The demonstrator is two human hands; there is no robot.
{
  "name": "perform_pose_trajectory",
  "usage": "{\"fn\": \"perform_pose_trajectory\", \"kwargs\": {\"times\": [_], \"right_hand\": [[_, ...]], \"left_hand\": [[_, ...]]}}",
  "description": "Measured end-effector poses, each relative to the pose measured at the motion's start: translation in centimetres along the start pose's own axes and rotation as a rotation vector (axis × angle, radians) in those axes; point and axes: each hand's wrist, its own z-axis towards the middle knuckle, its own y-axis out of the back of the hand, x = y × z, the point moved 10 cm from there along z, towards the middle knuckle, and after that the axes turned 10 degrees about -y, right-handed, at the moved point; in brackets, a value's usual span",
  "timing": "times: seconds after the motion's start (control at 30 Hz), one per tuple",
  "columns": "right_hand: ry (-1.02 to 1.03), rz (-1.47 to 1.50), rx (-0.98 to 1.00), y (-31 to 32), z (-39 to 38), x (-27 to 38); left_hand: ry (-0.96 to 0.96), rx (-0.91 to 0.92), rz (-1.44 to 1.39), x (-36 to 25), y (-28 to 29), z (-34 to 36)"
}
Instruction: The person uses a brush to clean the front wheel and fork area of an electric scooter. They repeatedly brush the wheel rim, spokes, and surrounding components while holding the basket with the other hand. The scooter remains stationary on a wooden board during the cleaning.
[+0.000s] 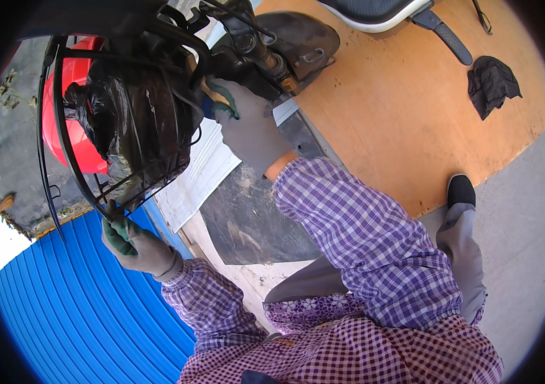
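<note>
A black wire basket (67,137) stands at the upper left with a crumpled black plastic bag (138,112) in it. My left hand (136,246), in a grey and green work glove, is closed on the basket's lower front corner, its fingertips at the wire. At the basket's other side is my right hand (250,125), gloved alike. Its fingers curl in beside the bag and the dark vehicle parts; what they grip is hidden. Just beyond it are a black fork and mudguard (298,41) of a two-wheeled vehicle.
A red rounded thing (61,128) shows through the basket. Brown board (387,121) covers the right, with a black cloth-like scrap (493,86) on it. A black and white seat (375,13) is at the top. Blue corrugated sheet (87,294) lies lower left, dark matting (253,217) in the middle.
</note>
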Motion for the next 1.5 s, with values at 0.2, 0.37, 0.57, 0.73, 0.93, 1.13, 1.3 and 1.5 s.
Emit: {"fn": "perform_pose_trajectory", "kwargs": {"times": [0.2, 0.37, 0.57, 0.73, 0.93, 1.13, 1.3, 1.5], "right_hand": [[-0.025, -0.068, 0.037, -1.4, -0.3, -0.4], [-0.092, -0.034, 0.081, -2.2, -1.2, -1.1], [-0.099, -0.086, 0.13, -3.3, -1.9, -2.2], [-0.068, -0.065, 0.075, -2.7, -2.6, -2.4], [-0.071, 0.046, 0.045, -2.7, -2.5, -2.4], [-0.014, -0.199, 0.134, -3.5, -1.8, -2.3], [-0.028, -0.365, 0.227, -3.7, -2.0, -2.3], [-0.072, -0.384, 0.221, -3.1, -2.7, -2.7]], "left_hand": [[-0.074, 0.025, 0.022, -0.6, 0.2, -0.1], [-0.079, 0.032, 0.064, -1.0, 0.1, 0.1], [-0.098, 0.043, 0.056, -1.0, 0.2, -0.1], [-0.086, 0.01, 0.046, -0.7, 0.5, -0.2], [-0.084, -0.015, 0.051, -1.1, 0.8, -0.4], [-0.102, -0.043, 0.032, -1.2, 1.2, -0.5], [-0.088, -0.037, 0.075, -1.4, 1.3, -0.4], [-0.128, -0.042, 0.111, -2.2, 0.8, -0.3]]}}
